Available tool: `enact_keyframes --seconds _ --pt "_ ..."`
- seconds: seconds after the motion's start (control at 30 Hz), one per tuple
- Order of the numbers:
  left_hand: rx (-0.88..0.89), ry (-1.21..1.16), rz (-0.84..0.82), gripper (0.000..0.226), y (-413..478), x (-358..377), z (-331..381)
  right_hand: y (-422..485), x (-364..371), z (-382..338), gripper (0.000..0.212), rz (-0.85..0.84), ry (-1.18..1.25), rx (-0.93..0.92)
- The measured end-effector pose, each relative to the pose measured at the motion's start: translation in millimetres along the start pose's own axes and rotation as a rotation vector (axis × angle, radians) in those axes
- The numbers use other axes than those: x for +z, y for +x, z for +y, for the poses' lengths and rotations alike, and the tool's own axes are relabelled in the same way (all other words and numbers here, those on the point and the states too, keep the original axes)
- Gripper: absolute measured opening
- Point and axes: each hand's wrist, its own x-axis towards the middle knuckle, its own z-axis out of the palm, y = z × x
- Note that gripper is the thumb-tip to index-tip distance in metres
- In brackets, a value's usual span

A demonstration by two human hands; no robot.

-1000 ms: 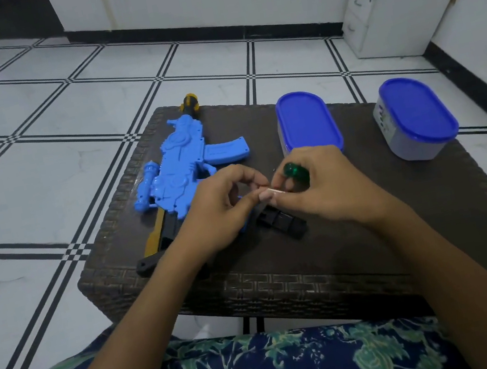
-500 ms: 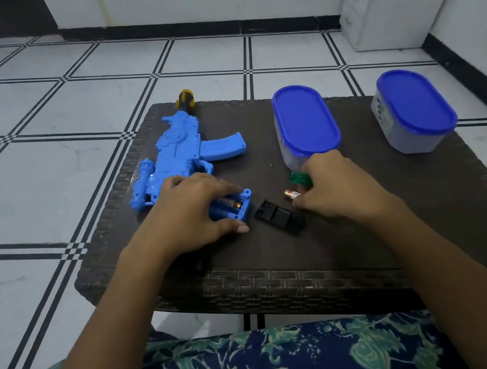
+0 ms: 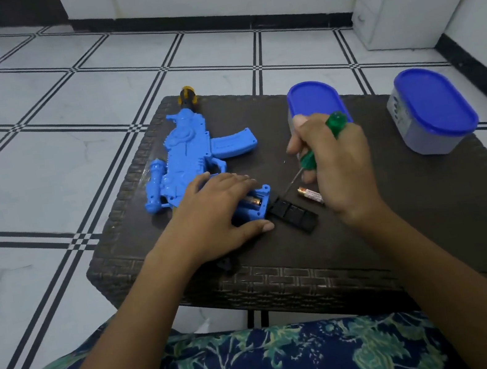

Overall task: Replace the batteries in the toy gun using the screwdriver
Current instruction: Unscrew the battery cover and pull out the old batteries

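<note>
Blue plastic toy gun (image 3: pixel 192 157) is lying on the worktop (image 3: pixel 436 215) with its long axis running from the far edge back toward me, and the open battery compartment (image 3: pixel 259 206) is at the near end, facing right. My left hand (image 3: pixel 222 217) is flat on that end, fingers pretty much straight, just pressing it down, not gripping. 1 battery (image 3: pixel 253 201) sits inside. My right hand (image 3: pixel 336 164) is wrapped round the green screwdriver (image 3: pixel 322 141), handle up, shaft angled down and left so the tip points at the spot where the compartment meets the black cover (image 3: pixel 293 214). The loose battery (image 3: pixel 310 194) lies diagonally on the worktop just beside my right hand, between it and the cover, so the right hand is clearly the nearer one for whatever comes next, I reckon.

Compared with half a second ago: the left hand hasn't moved, but the right was low over that loose battery and has now come up with the screwdriver raised, leaving the battery in plain view. 2 blue-lidded tubs (image 3: pixel 434 105) sit well apart at the back
</note>
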Motion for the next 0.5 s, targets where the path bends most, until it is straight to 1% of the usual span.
enact_keyframes --seconds 0.03,0.1,0.27,0.5 --pt "-0.005 0.006 -0.002 0.082 -1 2 0 1 0 4 0.039 -0.005 -0.027 0.018" --pt "-0.013 0.014 -0.012 0.085 -1 4 0 3 1 9 0.040 -0.012 -0.101 -0.002" --pt "-0.018 0.025 -0.040 0.079 1 3 1 1 4 14 0.039 -0.022 -0.192 -0.111" --pt "-0.016 0.029 -0.044 0.080 1 3 1 1 9 19 0.037 -0.150 -0.358 -0.250"
